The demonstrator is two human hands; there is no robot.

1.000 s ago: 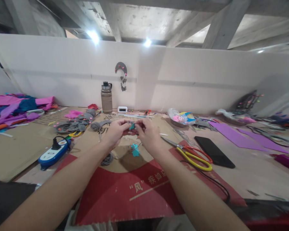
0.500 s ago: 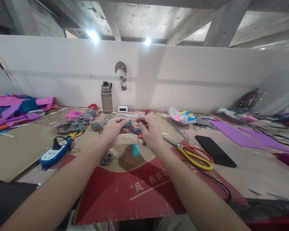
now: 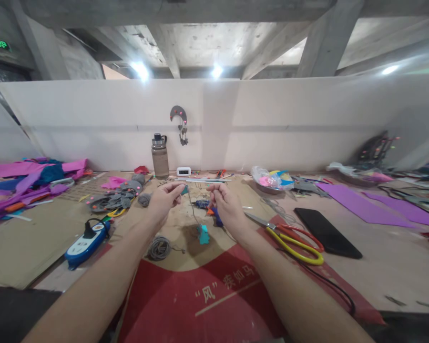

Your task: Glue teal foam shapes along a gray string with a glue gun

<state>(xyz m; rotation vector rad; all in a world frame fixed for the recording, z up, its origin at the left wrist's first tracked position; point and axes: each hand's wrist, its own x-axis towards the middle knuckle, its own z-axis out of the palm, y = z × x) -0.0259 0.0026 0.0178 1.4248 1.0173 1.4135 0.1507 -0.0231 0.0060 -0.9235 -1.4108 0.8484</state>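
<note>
The left hand [image 3: 163,199] pinches a small teal felt piece [image 3: 184,190] between thumb and forefinger, raised above the counter [image 3: 343,267]. From it a thin thread [image 3: 194,213] seems to run down to another teal piece [image 3: 202,234] dangling below. The right hand [image 3: 228,205] is pinched shut too, on what I cannot tell. The felt looks light, soft and limp; best held by its edge.

Left hand [image 3: 163,202] and right hand [image 3: 226,205] raised, pinching.
</note>
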